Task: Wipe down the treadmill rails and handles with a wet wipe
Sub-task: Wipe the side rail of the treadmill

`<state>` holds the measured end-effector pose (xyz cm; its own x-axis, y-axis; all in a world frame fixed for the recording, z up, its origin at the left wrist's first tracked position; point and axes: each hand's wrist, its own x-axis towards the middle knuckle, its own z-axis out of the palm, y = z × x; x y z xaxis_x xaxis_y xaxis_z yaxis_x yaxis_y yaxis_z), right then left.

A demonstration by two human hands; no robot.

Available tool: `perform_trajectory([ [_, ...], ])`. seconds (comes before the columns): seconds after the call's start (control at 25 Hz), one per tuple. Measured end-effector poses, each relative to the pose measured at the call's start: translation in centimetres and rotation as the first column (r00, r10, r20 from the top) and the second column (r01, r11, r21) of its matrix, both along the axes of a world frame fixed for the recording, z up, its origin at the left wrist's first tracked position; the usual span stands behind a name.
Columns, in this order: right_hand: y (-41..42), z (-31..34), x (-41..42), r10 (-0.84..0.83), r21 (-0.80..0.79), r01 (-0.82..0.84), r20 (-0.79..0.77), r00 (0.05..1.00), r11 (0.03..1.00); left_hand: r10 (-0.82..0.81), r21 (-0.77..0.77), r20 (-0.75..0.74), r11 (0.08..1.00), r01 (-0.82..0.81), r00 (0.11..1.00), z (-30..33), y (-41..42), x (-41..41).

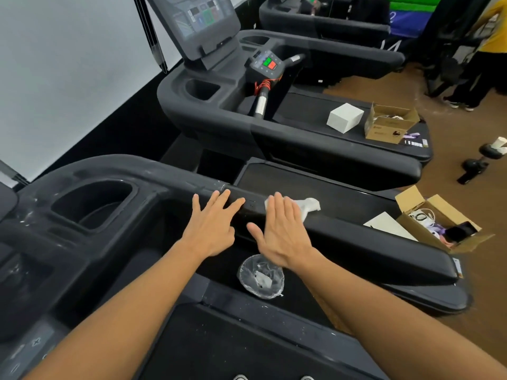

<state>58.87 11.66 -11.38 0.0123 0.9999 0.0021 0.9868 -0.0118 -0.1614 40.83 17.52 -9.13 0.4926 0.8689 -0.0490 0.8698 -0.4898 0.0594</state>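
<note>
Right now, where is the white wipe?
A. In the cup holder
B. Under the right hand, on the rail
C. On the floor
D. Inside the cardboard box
B: the wipe lies on the rail with the right hand pressed flat on it, one end sticking out past the fingers, while the left hand rests on the rail beside it.

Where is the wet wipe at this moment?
In the head view, the wet wipe lies on the near treadmill's right rail, pressed under the flat fingers of the right hand, with the left hand resting beside it on the same rail.
</note>
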Motion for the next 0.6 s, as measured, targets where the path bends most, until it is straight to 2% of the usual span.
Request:
perform_trajectory([
  [0.16, 1.5, 0.0, -0.7, 0.123, -0.005, -0.122, 0.018, 0.992, 0.992, 0.048, -0.004, 0.004, 0.999, -0.048, 0.999, -0.5, 0.1, 0.3],
  [0.32, -1.2, -0.5, 4.7, 0.210, 0.011, -0.212, 0.063, 0.976, 0.977, 0.074, -0.026, 0.000, 0.997, -0.074, 0.997, -0.6, 0.5, 0.5],
  [0.48, -5.2, -0.4, 10.2, 0.176, -0.034, -0.173, 0.130, 0.976, 0.984, 0.093, -0.043, -0.011, 0.995, -0.094, 0.996, -0.7, 0.3, 0.5],
  [0.6, -8.4, 0.3, 15.3, 0.060, 0.013, -0.062, 0.120, 0.991, 0.998, 0.116, -0.055, 0.001, 0.992, -0.116, 0.993, -0.9, 0.5, 0.3],
])
